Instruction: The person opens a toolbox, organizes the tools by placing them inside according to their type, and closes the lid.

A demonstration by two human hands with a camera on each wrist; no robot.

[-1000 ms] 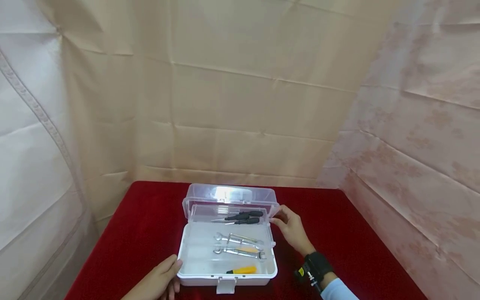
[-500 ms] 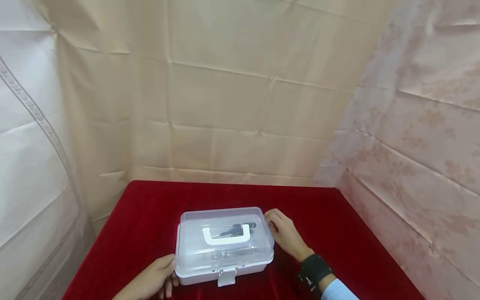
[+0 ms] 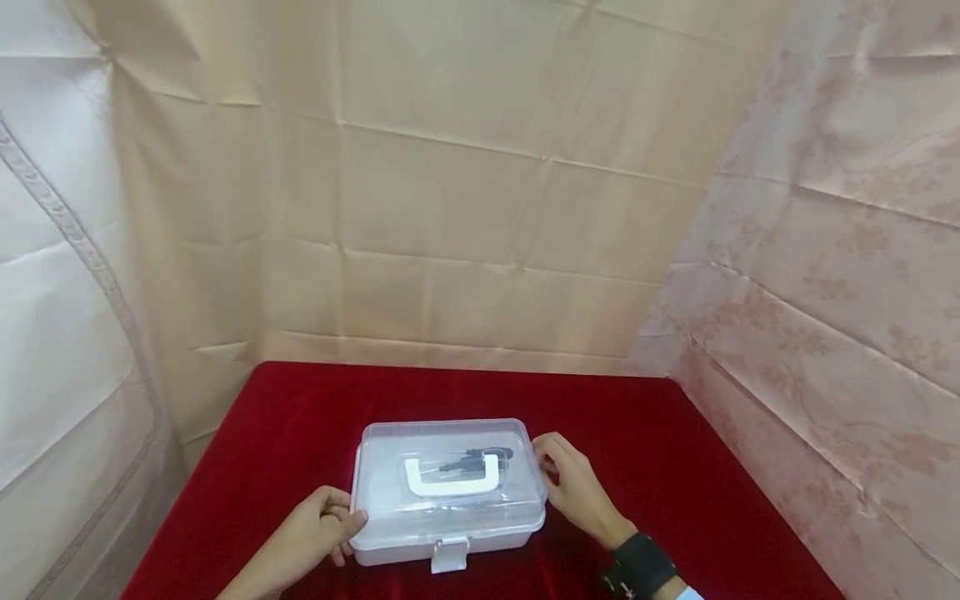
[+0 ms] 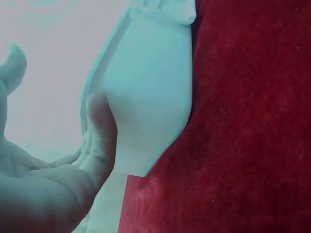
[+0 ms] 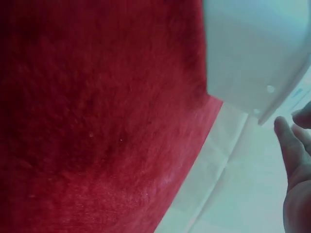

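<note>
A toolbox with a see-through lid and a white base sits on the red cloth, its lid down. On the lid is a white handle, and a latch hangs loose at the front. Dark-handled screwdrivers show through the plastic; other contents are blurred. My left hand is at the box's left side, thumb over the lid's edge and a finger against the base wall in the left wrist view. By the right rear edge my right hand has loosely bent fingers, holding nothing; contact with the lid is unclear.
Red cloth covers the table around the box. A beige curtain hangs behind the table, and a pinkish patterned one runs along the right. White fabric hangs at the left.
The lid has swung forward and down over the tools, covering the box. My right hand stays near the right rear corner. My left thumb has come onto the lid's left edge.
</note>
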